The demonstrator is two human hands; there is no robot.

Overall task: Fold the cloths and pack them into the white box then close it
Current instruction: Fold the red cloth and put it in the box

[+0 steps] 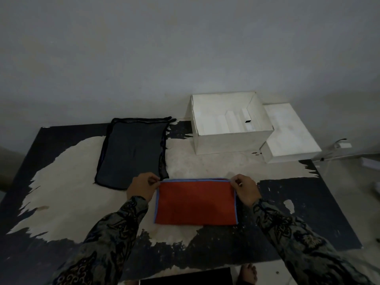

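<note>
Both hands [195, 187] pinch red cloth [196, 202] far corners; no writing legible.

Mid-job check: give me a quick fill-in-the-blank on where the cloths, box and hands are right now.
1. Both hands, the left hand and the right hand, pinch the far corners of the ____ cloth.
2. The dark cloth lies flat to the ____ of the white box, as the person sees it.
3. The white box stands ____, with its lid lying beside it.

Missing words: red; left; open
</note>
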